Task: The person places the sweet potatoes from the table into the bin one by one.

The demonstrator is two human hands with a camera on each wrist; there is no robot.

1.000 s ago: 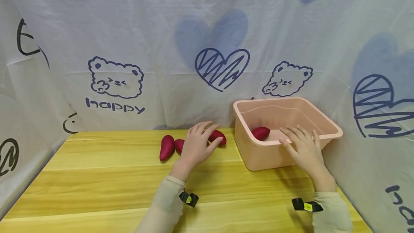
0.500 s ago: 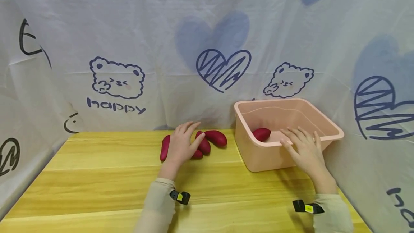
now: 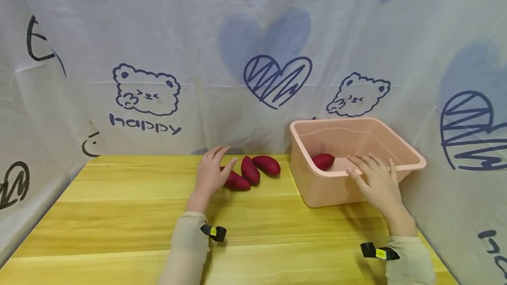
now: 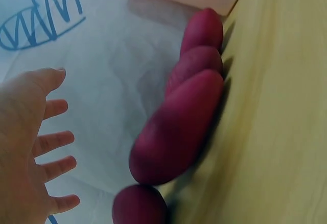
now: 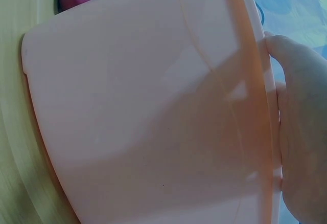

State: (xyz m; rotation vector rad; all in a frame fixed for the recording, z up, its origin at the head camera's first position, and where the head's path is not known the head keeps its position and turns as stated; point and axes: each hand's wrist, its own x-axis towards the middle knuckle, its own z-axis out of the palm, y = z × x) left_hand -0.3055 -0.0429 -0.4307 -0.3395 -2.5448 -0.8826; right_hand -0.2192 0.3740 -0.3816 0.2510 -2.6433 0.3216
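Observation:
In the head view my left hand (image 3: 210, 174) hovers at the left end of a row of dark red sweet potatoes (image 3: 251, 171). Its fingers are spread with nothing between them in the left wrist view, apart from the nearest sweet potato (image 4: 176, 129). Another sweet potato (image 4: 139, 206) at the bottom of that view is hidden behind the hand from the head camera. My right hand (image 3: 378, 184) rests on the front rim of a pink plastic basin (image 3: 328, 188), its fingers extended over the inside. One sweet potato (image 3: 323, 162) lies in the basin.
The basin stands at the right rear of a yellow wood-grain table (image 3: 130, 214). Behind the table hangs a pale cloth (image 3: 210, 113) printed with hearts and bears, and it also closes off both sides.
My left hand has moved left along the row, uncovering the middle sweet potatoes and covering the leftmost one. My right hand has stayed at the basin rim.

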